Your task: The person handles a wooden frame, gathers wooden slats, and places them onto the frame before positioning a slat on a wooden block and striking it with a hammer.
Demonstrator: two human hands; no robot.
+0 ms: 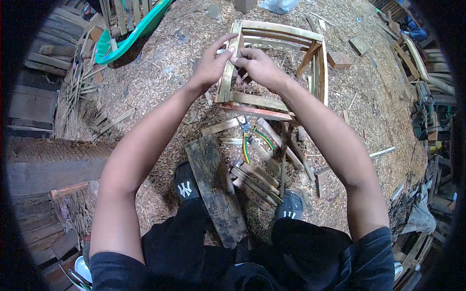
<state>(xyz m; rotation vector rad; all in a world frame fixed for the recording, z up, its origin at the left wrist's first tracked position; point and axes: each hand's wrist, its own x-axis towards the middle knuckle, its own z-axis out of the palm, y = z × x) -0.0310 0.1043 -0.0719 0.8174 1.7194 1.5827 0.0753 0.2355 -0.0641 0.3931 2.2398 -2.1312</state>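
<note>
A rectangular frame of light wooden slats (pixel 281 28) stands on the ground ahead of me. My left hand (pixel 213 62) is at its left side, with thumb and forefinger pressed on the upright slat (pixel 226 80). Close beside it, my right hand (pixel 257 67) has its fingers curled at the inner side of the same slat; whether they pinch something small is hidden. Below the frame lie pliers with green and yellow handles (pixel 246 140), among short wood strips (pixel 255 182). A dark weathered plank (pixel 213 179) lies between my feet.
A green curved tray (pixel 130 48) holding wood pieces is at the upper left. Wood blocks (pixel 339 60) lie right of the frame on ground covered in shavings. Stacked planks (pixel 34 109) line the left side, with more wood and a grey cloth (pixel 421 213) at the right.
</note>
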